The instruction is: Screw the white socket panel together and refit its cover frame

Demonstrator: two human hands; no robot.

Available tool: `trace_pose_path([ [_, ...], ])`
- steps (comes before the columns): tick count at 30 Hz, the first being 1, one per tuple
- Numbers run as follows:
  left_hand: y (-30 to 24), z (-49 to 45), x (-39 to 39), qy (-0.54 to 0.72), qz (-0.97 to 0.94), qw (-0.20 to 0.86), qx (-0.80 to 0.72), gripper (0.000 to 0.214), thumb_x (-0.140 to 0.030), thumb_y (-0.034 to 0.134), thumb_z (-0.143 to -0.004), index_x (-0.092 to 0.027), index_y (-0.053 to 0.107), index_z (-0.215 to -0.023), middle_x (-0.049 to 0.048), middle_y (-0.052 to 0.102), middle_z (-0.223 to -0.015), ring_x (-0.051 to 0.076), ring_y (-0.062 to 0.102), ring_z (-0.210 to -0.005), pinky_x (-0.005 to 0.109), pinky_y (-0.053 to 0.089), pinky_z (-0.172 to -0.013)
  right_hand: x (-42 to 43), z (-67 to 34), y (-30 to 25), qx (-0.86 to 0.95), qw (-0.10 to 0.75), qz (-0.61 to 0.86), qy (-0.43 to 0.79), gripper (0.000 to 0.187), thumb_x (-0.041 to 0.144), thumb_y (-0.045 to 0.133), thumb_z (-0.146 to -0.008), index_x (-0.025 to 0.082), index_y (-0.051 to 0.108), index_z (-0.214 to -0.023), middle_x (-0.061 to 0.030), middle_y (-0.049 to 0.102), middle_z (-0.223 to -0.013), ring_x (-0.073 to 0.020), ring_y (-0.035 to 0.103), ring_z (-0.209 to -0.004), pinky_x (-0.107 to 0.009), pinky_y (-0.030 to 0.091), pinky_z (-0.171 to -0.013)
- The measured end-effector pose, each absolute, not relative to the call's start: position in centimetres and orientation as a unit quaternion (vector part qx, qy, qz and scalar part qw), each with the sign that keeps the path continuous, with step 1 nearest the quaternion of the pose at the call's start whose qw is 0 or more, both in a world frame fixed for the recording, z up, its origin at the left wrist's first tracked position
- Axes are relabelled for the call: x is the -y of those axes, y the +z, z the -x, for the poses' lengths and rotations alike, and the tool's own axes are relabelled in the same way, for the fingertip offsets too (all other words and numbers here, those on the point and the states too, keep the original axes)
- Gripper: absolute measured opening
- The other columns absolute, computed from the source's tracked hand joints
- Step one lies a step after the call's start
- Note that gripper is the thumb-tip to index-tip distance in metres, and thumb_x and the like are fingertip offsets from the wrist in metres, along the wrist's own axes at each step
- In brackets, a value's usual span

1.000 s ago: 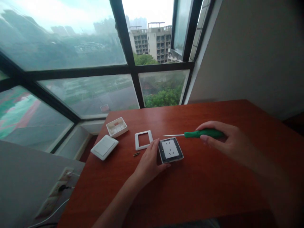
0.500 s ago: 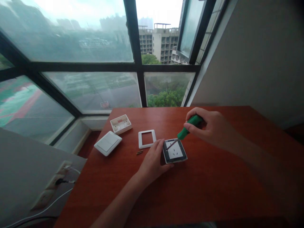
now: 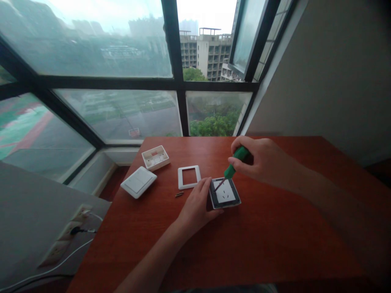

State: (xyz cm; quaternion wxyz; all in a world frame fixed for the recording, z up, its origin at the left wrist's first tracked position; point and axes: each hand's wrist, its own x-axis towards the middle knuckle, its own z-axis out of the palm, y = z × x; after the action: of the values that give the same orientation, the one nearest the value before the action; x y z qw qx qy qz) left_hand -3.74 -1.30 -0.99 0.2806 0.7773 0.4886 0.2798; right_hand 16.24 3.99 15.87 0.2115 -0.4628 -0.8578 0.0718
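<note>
My left hand (image 3: 197, 205) grips the left side of a wall socket (image 3: 225, 194), fingers at its upper left corner and thumb along the near edge. The socket has a white face with plug slots and a dark surround, and it lies face up on the table. In my right hand (image 3: 256, 158) is a screwdriver (image 3: 231, 169) with a green handle. Its shaft slants down to the left, and the tip meets the left side of the socket's dark surround. A white cover frame (image 3: 180, 179) and a pair of small screws (image 3: 179, 195) lie left of the socket.
On the wooden table (image 3: 259, 244), a white switch panel (image 3: 138, 182) and an open white mounting box (image 3: 156, 159) sit near the left edge. Windows rise behind the table. Wall outlets (image 3: 69, 230) with plugged-in cords are at lower left.
My right hand and the screwdriver handle have shifted left, so the shaft stands steeper. The tip stays at the left side of the socket. My left hand keeps its hold.
</note>
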Motion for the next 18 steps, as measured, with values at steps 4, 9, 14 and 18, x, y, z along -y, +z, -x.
trace_pose_path([
  [4,-0.9,3.7,1.3,0.275,-0.779,0.284,-0.487,0.094,-0.025,0.082,-0.064,-0.02,0.029,-0.143,0.0146,0.038,-0.146,0.032,0.039,-0.134,0.047,0.036,-0.111,-4.5,-15.1,16.5,0.876,0.162,0.455,0.011,0.022,0.042,0.056,-0.086,0.019,0.057,-0.086,0.0002,0.06,-0.063,-0.0125,0.052,-0.053,-0.026,0.027,-0.051],
  [9,-0.8,3.7,1.3,0.279,-0.781,0.284,-0.481,0.095,-0.024,0.081,-0.065,-0.021,0.027,-0.143,0.0133,0.038,-0.146,0.031,0.039,-0.134,0.047,0.036,-0.111,-5.3,-13.1,17.2,0.881,0.101,0.451,-0.102,0.035,0.052,0.049,-0.087,0.019,0.06,-0.08,-0.0039,0.061,-0.06,-0.0163,0.053,-0.053,-0.03,0.019,-0.05],
  [14,-0.8,3.7,1.3,0.274,-0.781,0.289,-0.482,0.095,-0.025,0.08,-0.066,-0.023,0.027,-0.144,0.0131,0.037,-0.146,0.032,0.038,-0.135,0.049,0.037,-0.11,-5.9,-12.7,17.4,0.875,0.086,0.464,-0.106,0.032,0.047,0.047,-0.087,0.019,0.061,-0.081,-0.0056,0.066,-0.067,-0.0184,0.057,-0.059,-0.03,0.023,-0.052],
  [18,-0.8,3.7,1.3,0.277,-0.779,0.295,-0.48,0.094,-0.025,0.08,-0.065,-0.022,0.028,-0.143,0.0143,0.038,-0.146,0.033,0.039,-0.134,0.05,0.037,-0.11,-6.0,-13.2,17.2,0.875,0.09,0.466,-0.097,0.031,0.046,0.047,-0.087,0.018,0.061,-0.081,-0.0052,0.066,-0.067,-0.0181,0.058,-0.059,-0.03,0.025,-0.054],
])
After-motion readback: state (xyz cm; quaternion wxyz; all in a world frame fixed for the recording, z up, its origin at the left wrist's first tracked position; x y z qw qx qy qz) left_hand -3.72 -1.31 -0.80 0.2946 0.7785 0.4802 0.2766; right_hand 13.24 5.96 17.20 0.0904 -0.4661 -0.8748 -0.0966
